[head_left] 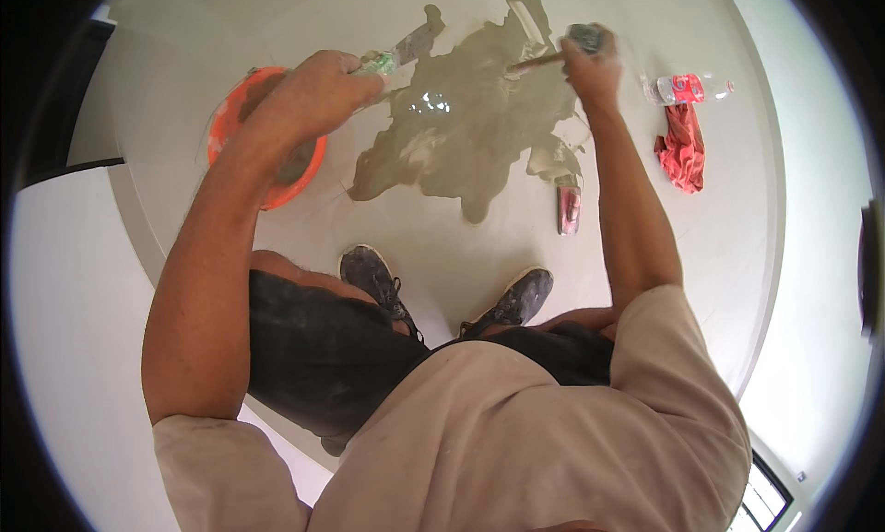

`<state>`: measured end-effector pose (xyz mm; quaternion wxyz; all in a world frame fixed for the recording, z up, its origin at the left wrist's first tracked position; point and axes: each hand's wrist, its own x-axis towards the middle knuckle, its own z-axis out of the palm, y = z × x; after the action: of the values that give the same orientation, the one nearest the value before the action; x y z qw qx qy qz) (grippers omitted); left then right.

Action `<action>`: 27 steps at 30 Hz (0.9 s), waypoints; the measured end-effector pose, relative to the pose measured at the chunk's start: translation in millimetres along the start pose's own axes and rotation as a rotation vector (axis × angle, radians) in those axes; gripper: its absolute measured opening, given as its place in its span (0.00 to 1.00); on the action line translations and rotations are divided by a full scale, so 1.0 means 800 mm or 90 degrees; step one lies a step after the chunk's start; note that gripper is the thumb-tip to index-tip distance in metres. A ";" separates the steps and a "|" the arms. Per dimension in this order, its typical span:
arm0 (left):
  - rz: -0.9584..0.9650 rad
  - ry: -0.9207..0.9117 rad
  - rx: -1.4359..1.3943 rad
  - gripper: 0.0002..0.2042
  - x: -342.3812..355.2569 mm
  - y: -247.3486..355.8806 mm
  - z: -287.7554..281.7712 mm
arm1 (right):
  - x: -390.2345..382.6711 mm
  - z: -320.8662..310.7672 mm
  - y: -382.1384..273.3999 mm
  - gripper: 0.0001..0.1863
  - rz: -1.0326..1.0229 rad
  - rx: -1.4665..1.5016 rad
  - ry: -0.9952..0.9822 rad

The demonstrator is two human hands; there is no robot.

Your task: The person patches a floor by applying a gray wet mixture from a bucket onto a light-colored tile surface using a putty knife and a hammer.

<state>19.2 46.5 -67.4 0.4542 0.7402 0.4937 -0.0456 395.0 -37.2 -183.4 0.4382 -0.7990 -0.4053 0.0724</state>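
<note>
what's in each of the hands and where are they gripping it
Left hand grips a putty knife by its handle; right hand grips a brush near its handle end.

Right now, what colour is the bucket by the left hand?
Orange bucket, grey mix inside; the left hand overlaps it in the head view.

1 head-worn fisheye view looks steeply down, close above the floor (pixel 442 255).
</note>
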 end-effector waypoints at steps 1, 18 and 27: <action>-0.007 0.019 -0.012 0.18 -0.001 -0.005 0.002 | -0.001 0.002 0.000 0.37 0.002 0.000 -0.002; 0.012 0.003 0.019 0.18 0.014 -0.011 0.000 | -0.004 -0.014 -0.032 0.36 0.050 0.087 -0.006; 0.022 0.048 -0.004 0.17 0.010 -0.010 0.005 | -0.005 -0.001 -0.022 0.34 -0.055 -0.032 0.027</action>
<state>18.9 49.9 -79.1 0.4383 0.7483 0.4978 -0.0088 382.5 -35.7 -170.5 0.4292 -0.7928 -0.4319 0.0263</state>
